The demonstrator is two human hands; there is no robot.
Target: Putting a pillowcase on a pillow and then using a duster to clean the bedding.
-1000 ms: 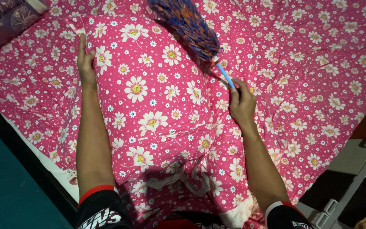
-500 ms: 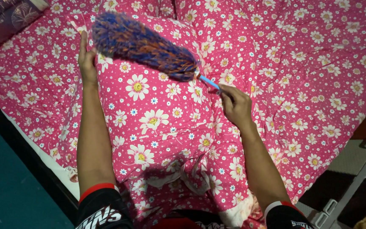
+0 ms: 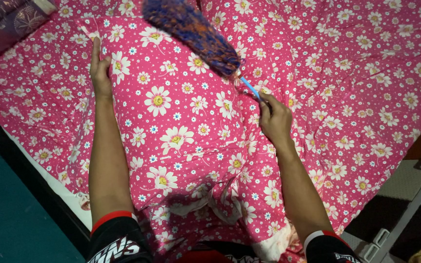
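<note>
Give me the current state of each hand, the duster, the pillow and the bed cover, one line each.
left hand: flat against the pillow's left edge, steadying it.
right hand: closed around the duster's thin blue handle.
duster: lifted, fluffy blue and orange head angled over the pillow's top right.
pillow: lying in front of the person, pink floral case on.
bed cover: spread out, slightly wrinkled.

Matt cotton-like pillow [image 3: 176,122] cloth, fluffy duster [image 3: 193,31] — smooth plastic handle [image 3: 250,88]

We see teal floor [image 3: 10,214] left of left hand [image 3: 100,73], dark bed edge [image 3: 30,175] between; white metal frame [image 3: 405,204] lower right of right hand [image 3: 275,119]; dim light.
</note>
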